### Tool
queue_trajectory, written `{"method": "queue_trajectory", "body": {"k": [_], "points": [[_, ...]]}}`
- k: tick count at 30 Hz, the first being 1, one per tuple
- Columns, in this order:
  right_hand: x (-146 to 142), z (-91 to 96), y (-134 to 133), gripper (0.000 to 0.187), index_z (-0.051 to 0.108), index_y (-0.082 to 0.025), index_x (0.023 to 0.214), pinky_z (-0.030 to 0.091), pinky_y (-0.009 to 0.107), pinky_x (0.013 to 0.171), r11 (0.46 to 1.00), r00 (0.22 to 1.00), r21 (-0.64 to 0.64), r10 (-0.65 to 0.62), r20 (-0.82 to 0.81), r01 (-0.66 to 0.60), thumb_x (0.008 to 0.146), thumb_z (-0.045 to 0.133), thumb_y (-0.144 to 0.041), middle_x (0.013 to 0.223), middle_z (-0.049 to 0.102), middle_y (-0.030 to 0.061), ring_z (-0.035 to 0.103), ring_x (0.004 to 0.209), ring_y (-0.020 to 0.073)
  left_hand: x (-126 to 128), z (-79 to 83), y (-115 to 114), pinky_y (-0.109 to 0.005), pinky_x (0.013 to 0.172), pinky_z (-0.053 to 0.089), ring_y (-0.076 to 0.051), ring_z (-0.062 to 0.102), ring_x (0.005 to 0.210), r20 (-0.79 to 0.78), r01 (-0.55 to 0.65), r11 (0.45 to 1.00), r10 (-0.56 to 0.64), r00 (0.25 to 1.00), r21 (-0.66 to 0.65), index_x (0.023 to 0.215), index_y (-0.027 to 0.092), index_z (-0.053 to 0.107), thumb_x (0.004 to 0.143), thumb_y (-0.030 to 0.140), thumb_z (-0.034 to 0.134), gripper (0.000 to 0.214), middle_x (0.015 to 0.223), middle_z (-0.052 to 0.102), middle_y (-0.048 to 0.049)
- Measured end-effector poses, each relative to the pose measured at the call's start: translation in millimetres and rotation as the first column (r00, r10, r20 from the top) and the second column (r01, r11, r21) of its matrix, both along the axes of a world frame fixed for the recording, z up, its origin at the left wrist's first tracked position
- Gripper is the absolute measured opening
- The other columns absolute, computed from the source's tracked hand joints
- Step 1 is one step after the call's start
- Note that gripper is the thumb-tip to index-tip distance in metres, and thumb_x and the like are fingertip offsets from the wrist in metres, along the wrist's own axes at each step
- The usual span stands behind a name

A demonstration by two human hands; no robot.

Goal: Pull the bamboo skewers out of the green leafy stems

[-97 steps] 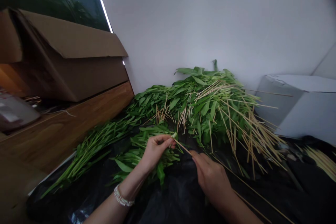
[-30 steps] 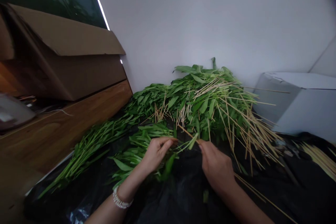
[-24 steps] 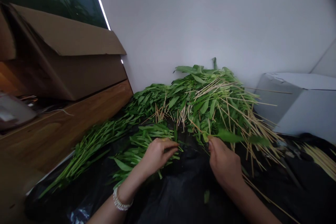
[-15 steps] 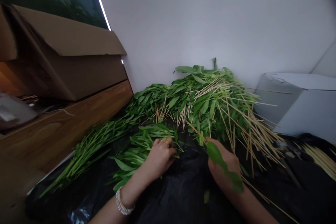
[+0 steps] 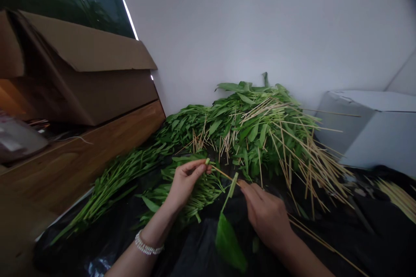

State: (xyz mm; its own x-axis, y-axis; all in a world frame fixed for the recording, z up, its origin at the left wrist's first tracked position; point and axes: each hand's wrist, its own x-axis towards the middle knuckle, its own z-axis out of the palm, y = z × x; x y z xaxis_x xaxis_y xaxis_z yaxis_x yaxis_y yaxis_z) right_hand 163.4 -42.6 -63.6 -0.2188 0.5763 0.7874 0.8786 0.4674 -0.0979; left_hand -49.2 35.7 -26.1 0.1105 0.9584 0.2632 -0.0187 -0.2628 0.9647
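Above the black plastic sheet (image 5: 195,251) my two hands are close together. My right hand (image 5: 264,210) is closed around a thin wooden skewer (image 5: 222,173) that points left. A short green stem (image 5: 233,185) with a broad leaf (image 5: 230,242) hanging below it sits on the skewer just ahead of those fingers. Between thumb and fingertips, my left hand (image 5: 188,181) pinches a small piece of green stem (image 5: 207,161) at the skewer's tip. Behind and under this hand lies a heap of cut leafy stems (image 5: 204,199).
A large pile of leafy greens with skewers (image 5: 260,125) rests against the white wall. A bundle of long stems (image 5: 107,186) lies at left beside a wooden ledge (image 5: 130,125) with an open cardboard box (image 5: 107,91). A white box (image 5: 383,134) and more skewers (image 5: 396,194) are at right.
My left hand has risen from the heap of stems and now pinches a piece at the skewer's tip. My right hand has moved left and turned, so the leaf hangs down.
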Motion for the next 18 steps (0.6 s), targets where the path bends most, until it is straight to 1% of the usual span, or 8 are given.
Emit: {"method": "queue_trajectory", "body": {"k": [2, 5, 11, 18], "points": [[-2.2, -0.4, -1.0, 0.031, 0.063, -0.012, 0.111, 0.042, 0.022, 0.062, 1.0, 1.0, 0.009, 0.0, 0.007, 0.0, 0.093, 0.037, -0.012, 0.071, 0.062, 0.0025, 0.061, 0.063, 0.011, 1.6, 0.2, -1.0, -0.03, 0.08, 0.054, -0.019, 0.071, 0.076, 0.042, 0.013, 1.0, -0.012, 0.999, -0.025, 0.091, 0.014, 0.073, 0.073, 0.031, 0.074, 0.025, 0.079, 0.076, -0.0055], [-3.9, -0.9, -1.2, 0.032, 0.063, -0.013, 0.113, 0.041, 0.022, 0.06, 1.0, 1.0, 0.002, -0.001, 0.009, 0.001, 0.094, 0.037, -0.013, 0.071, 0.061, 0.0019, 0.06, 0.062, 0.0105, 2.6, 1.1, -2.0, -0.029, 0.081, 0.054, -0.018, 0.071, 0.076, 0.053, 0.011, 0.999, -0.009, 0.999, -0.032, 0.088, 0.014, 0.074, 0.071, 0.03, 0.076, 0.024, 0.078, 0.076, -0.0056], [-3.7, -1.6, -0.8, 0.033, 0.062, -0.013, 0.115, 0.04, 0.023, 0.059, 1.0, 1.0, 0.004, -0.004, 0.027, 0.004, 0.094, 0.036, -0.014, 0.071, 0.061, 0.002, 0.06, 0.062, 0.011, 2.7, 2.6, -2.8, -0.029, 0.08, 0.054, -0.019, 0.07, 0.075, 0.016, 0.016, 1.0, -0.015, 1.0, -0.026, 0.086, 0.013, 0.074, 0.071, 0.029, 0.075, 0.022, 0.075, 0.076, -0.0057], [-4.4, -3.1, -2.0, 0.033, 0.062, -0.013, 0.114, 0.04, 0.024, 0.057, 1.0, 1.0, -0.025, -0.011, 0.027, 0.012, 0.094, 0.036, -0.014, 0.071, 0.061, 0.0021, 0.06, 0.062, 0.0117, 1.9, 1.3, -3.3, -0.028, 0.078, 0.055, -0.018, 0.07, 0.073, -0.011, 0.008, 1.0, -0.008, 1.0, -0.021, 0.083, 0.014, 0.075, 0.07, 0.029, 0.076, 0.02, 0.074, 0.075, -0.0047]]}}
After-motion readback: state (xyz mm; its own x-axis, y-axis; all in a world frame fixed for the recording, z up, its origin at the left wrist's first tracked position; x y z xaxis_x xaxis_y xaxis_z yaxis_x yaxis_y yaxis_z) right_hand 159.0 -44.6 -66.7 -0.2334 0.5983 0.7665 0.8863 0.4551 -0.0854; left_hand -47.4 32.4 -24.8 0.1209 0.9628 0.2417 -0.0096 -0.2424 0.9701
